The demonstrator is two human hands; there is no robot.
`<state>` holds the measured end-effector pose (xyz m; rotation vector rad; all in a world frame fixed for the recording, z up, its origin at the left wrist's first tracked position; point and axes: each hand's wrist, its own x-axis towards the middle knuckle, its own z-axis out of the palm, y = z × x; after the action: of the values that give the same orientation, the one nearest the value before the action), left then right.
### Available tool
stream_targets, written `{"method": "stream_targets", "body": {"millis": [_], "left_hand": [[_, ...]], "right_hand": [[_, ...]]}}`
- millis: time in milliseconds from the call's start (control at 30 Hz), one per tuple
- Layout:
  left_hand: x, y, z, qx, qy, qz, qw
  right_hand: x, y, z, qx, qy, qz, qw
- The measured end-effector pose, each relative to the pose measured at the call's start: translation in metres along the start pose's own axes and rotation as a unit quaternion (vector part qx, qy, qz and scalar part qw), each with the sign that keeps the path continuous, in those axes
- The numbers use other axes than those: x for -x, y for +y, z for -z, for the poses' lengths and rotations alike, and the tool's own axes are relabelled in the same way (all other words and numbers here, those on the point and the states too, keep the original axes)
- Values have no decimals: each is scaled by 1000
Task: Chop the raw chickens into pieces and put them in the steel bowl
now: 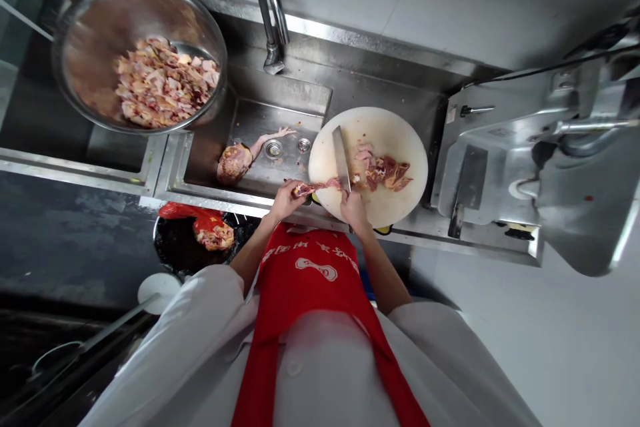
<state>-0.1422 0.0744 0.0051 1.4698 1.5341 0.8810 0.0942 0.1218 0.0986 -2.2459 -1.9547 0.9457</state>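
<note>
My right hand point(354, 208) is closed round the handle of a cleaver point(341, 157), whose blade stands on edge on a round white cutting board point(410, 137). In my left hand point(287, 200) is one end of a long, thin piece of raw poultry point(320, 186), likely a neck or bony strip. Its other end lies on the board against the blade. Right of the cleaver sits a heap of cut raw meat point(383, 171). A raw poultry piece point(235, 163) with a leg and foot stretched out lies in the sink, left of the board.
A big steel bowl point(75, 73) of chopped meat point(163, 90) stands at the left. Behind the sink point(280, 113) rises a faucet point(273, 27). A metal slicing machine point(500, 147) is at the right. Below the left counter edge is a black-lined bin point(173, 243) with scraps.
</note>
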Motion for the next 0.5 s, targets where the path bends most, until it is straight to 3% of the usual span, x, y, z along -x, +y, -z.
{"method": "stream_targets", "body": {"millis": [67, 100, 233, 300, 400, 500], "left_hand": [[0, -2, -3, 55, -4, 28, 998], [0, -3, -5, 83, -10, 44, 996], [0, -10, -12, 146, -23, 78, 986], [2, -12, -13, 157, -20, 86, 984], [4, -11, -7, 168, -19, 99, 981], [0, -1, 2, 179, -21, 93, 979]], "right_hand": [[-5, -1, -4, 9, -58, -5, 998], [-7, 0, 1, 9, -53, 13, 998], [-6, -7, 30, -26, 89, 94, 991], [0, -15, 24, -54, 116, 95, 987], [5, -16, -8, -75, 20, 48, 996], [-2, 8, -26, -123, -48, 40, 990]]}}
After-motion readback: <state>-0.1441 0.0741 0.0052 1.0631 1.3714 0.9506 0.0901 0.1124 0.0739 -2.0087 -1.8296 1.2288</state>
